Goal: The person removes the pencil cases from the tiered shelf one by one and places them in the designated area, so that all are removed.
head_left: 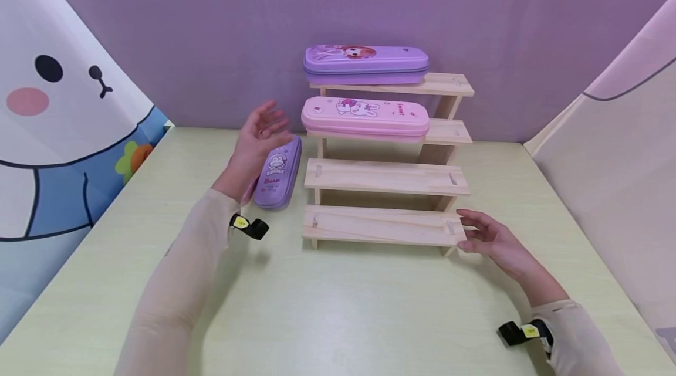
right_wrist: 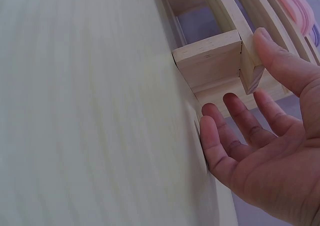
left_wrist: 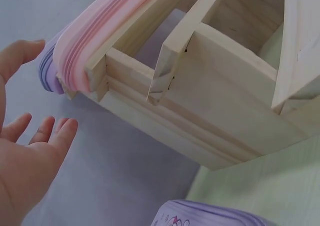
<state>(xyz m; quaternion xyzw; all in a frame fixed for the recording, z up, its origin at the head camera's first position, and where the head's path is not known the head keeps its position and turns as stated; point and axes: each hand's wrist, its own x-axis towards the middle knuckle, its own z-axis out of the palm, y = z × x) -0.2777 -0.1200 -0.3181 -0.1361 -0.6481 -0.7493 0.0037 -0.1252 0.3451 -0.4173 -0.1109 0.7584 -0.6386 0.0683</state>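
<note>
A stepped wooden rack point(head_left: 388, 176) stands on the table. A purple pencil case point(head_left: 367, 65) with a cartoon girl lies on its top step. On the step below is a pink pencil case point(head_left: 364, 117) with a bunny print. My left hand point(head_left: 259, 135), fingers spread and holding nothing, is raised left of the pink case. Under and beside that hand lies another purple pencil case point(head_left: 277, 173), with a pinkish one point(head_left: 247, 193) mostly hidden next to it. At the right end of the lowest step, my right hand point(head_left: 491, 241) has its thumb and fingertips right at the plank, fingers loosely spread.
The two lower steps point(head_left: 388, 176) are bare wood. A purple cloth point(head_left: 185, 41) hangs behind the table point(head_left: 338, 317). Cartoon-printed cloth point(head_left: 63, 129) borders the left side, and a pale cloth point(head_left: 607, 159) the right.
</note>
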